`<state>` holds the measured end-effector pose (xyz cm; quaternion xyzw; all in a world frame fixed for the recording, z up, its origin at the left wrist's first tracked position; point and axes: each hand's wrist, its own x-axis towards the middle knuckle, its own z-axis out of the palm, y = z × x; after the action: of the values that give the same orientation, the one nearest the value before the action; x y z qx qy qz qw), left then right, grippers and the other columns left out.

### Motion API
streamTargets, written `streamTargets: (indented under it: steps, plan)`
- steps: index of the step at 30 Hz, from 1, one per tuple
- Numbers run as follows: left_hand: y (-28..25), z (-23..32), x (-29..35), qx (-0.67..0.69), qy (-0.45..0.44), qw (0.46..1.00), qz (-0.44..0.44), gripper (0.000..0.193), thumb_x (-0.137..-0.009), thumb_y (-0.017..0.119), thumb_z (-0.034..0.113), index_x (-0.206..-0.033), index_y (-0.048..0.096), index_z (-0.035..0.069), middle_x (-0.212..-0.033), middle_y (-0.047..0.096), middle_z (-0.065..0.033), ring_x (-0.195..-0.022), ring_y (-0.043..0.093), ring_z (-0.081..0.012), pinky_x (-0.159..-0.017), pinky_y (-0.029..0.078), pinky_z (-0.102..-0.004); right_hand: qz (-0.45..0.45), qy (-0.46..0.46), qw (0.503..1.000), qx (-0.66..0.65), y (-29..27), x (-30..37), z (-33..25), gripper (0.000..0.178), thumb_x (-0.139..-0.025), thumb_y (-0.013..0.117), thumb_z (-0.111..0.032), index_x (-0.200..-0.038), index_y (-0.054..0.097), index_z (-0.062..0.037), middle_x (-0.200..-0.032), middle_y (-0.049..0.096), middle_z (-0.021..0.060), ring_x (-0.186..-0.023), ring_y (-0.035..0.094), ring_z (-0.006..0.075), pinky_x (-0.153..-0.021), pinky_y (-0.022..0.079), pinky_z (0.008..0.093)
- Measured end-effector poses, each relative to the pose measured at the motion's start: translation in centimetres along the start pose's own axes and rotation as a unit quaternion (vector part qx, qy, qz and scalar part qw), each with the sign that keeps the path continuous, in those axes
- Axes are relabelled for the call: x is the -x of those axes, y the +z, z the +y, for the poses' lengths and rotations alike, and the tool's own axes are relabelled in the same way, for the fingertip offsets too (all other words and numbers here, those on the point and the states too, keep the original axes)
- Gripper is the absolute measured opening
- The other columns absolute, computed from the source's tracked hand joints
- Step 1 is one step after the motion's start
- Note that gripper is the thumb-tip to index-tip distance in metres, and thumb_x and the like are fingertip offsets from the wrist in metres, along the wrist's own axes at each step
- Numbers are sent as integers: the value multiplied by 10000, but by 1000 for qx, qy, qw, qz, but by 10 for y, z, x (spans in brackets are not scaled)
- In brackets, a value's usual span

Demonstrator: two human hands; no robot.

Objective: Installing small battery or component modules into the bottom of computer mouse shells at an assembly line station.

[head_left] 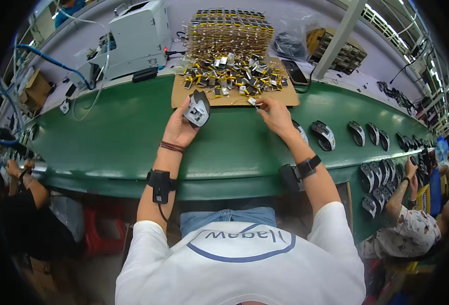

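Observation:
My left hand [180, 128] is closed around a computer mouse shell [199, 111], grey inside with a black rim, its hollow inner side turned up. At the near edge of a cardboard sheet [182, 100], my right hand [277, 118] pinches a small battery [252, 101] with thin wires. Just beyond it spreads a loose pile of small wired batteries [229, 76], silver, black and yellow. Behind the pile rises a tall layered stack of similar batteries [229, 33]. Partly hidden by my right wrist, another mouse shell [299, 130] lies on the green bench.
Along the green bench [122, 132], mouse shells [323, 135] stretch rightward, with more grouped in rows [379, 177] beside a co-worker [410, 226]. A black phone [295, 72] lies right of the cardboard. A white machine [139, 39] stands back left. Another person [23, 213] sits at left.

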<state>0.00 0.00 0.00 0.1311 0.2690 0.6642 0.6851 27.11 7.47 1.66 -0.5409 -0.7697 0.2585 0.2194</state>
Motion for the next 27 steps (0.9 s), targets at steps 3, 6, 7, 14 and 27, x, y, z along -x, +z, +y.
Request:
streamTargets:
  steps: [3,6,7,14,27]
  plan:
    - [13,-13,4,24,-22,999,17,297,-890,653,239,-1141,591,92,-1092,650,-44,-991,633,-181,-876,535,-336,36,-3,999,38,2,-11,-7,252,-781,702,-114,-1027,665,-70,-989,598,100,-1033,527,264,-890,424,356]
    - [11,-14,-1,38,-43,997,-46,339,-908,626,268,-1177,569,69,-1104,630,-91,-1068,600,-276,-937,494,-406,101,-251,958,97,11,-38,-3,200,-782,679,-110,-982,674,-97,-970,577,51,-979,515,259,-835,436,368]
    - [10,-11,-2,36,-47,997,-45,339,-908,626,268,-1177,569,69,-1104,630,-91,-1068,600,-276,-937,494,-406,101,-247,959,95,16,-46,-5,200,-782,679,-110,-982,674,-97,-970,577,51,-979,515,259,-835,436,368]
    - [5,-9,4,99,-42,993,-56,366,-935,569,268,-1224,519,50,-1152,596,-148,-1116,565,-372,-958,458,-516,10,-259,957,131,24,-59,-14,105,-786,691,-135,-880,669,-94,-893,610,67,-901,516,250,-835,392,373]
    - [12,-31,21,-571,324,748,-93,209,-891,618,40,-1099,609,56,-985,577,-28,-950,548,-107,-858,448,-257,-293,29,782,-549,36,9,-53,200,-911,623,-210,-986,601,-25,-851,579,1,-801,532,96,-736,431,245]
